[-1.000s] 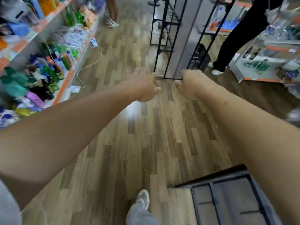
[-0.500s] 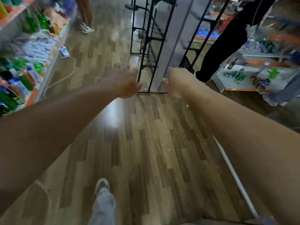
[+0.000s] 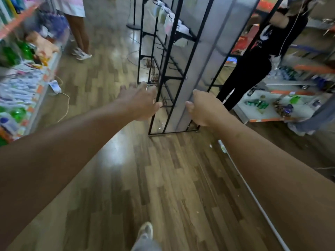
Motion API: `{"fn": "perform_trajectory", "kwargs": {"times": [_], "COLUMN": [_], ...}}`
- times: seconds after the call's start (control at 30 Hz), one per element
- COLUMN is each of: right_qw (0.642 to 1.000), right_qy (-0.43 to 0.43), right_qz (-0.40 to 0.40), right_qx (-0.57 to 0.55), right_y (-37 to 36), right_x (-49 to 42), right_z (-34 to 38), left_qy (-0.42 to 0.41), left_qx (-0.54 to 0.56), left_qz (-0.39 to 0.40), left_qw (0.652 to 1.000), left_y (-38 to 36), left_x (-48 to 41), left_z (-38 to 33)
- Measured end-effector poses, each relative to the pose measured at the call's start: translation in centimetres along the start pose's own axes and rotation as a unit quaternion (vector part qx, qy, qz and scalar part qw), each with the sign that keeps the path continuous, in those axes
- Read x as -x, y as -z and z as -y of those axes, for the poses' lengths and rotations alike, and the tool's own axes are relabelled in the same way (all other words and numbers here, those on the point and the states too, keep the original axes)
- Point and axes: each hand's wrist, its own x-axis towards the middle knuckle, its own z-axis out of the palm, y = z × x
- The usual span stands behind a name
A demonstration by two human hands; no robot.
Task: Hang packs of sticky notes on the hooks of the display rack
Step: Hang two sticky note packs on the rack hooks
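Observation:
The display rack (image 3: 196, 51), a black metal frame with a grey panel, stands on the wood floor ahead of me. Bare black hooks (image 3: 173, 62) stick out of its left face. A few pale packs (image 3: 164, 19) hang near its top, too blurred to name. My left hand (image 3: 139, 103) has its fingers spread, and the thumb lies against the rack's left front upright. My right hand (image 3: 204, 110) grips the rack's right front edge, thumb on the grey panel. Neither hand holds a pack.
Store shelves (image 3: 27, 84) packed with goods run along the left. One person (image 3: 79, 33) stands at the back left, another in black (image 3: 253, 60) just right of the rack. A low white shelf (image 3: 272, 107) is behind them. A white strip (image 3: 253, 192) lies on the floor.
My left hand has let go of the bar and spread its fingers. The view has tilted up, so more of the rack shows, and the rack is closer.

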Motion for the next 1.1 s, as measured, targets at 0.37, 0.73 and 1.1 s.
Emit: {"fn": "perform_trajectory", "kwargs": {"times": [0.37,0.73,1.1], "right_qw": [0.996,0.995,0.993], "right_qy": [-0.024,0.014,-0.070], "right_qz": [-0.072,-0.083,-0.088], "right_qx": [0.046,0.048,-0.039], "right_y": [2.5,2.9,3.6], "right_x": [-24.1,-43.5,-63.7], "right_z": [-1.9,3.4,12.0], "left_qy": [-0.032,-0.080,-0.139], "left_qx": [-0.006,0.003,0.009], "left_qz": [-0.051,-0.073,-0.071], "left_qw": [0.998,0.994,0.988], "left_y": [1.0,2.1,4.4], "left_x": [-23.8,-43.3,-62.9], "left_z": [6.7,14.3,27.2]}}
